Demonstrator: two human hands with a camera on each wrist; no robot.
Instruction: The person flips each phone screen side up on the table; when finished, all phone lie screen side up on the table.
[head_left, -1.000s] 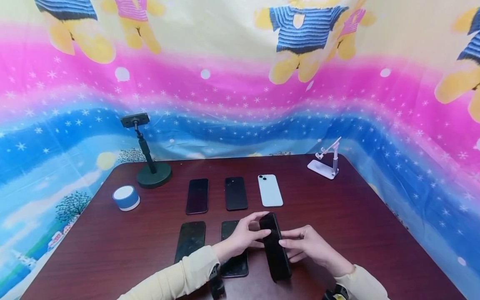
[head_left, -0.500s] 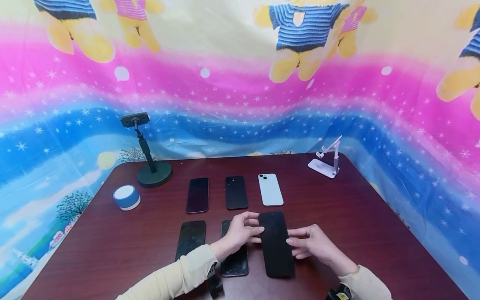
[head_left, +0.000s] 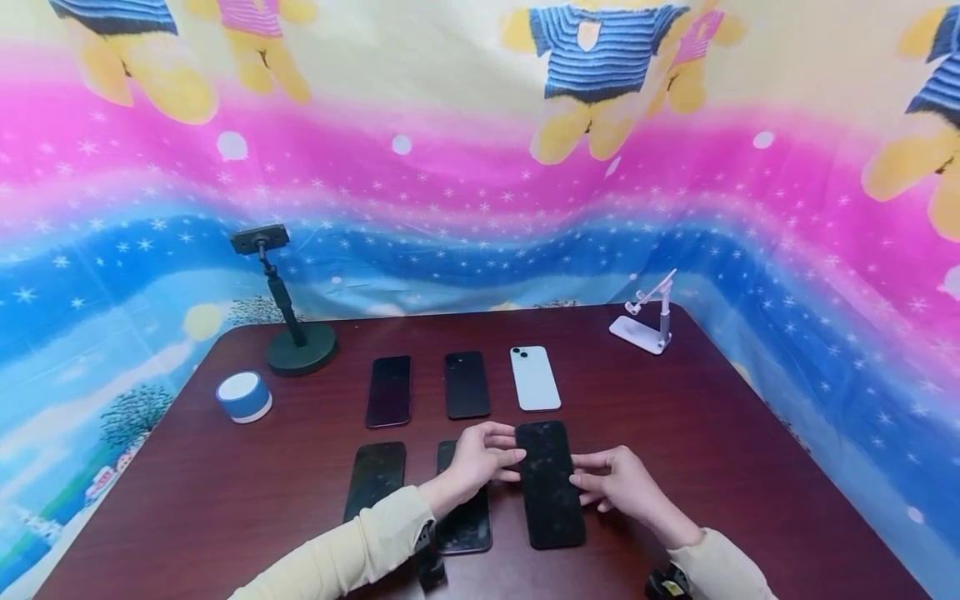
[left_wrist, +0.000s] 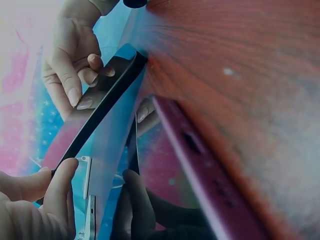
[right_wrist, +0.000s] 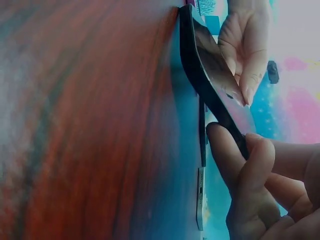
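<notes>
A black phone (head_left: pixel 551 492) is held up on a slant in front of me, dark glossy face toward the head camera. My left hand (head_left: pixel 472 465) pinches its left edge near the top between thumb and fingers. On the opposite edge, my right hand (head_left: pixel 624 487) grips with thumb and fingertips. Both wrist views show the phone tilted, its near end low by the tabletop; whether it touches cannot be told. Beneath my left wrist lies another black phone (head_left: pixel 467 525), partly covered by the hand. Left of it is a dark phone (head_left: pixel 377 475), partly hidden by my sleeve.
Behind are a dark phone (head_left: pixel 388 392), a black phone (head_left: pixel 467 385) and a white phone (head_left: pixel 536 379) in a row. A green-based stand (head_left: pixel 302 350), a blue-and-white round roll (head_left: pixel 244 397) and a white folding stand (head_left: pixel 643 333) sit farther out on the brown table (head_left: pixel 712 450).
The held phone has turned from nearly edge-on to face the head camera. Both hands keep their grip on its edges, and the head view has shifted slightly.
</notes>
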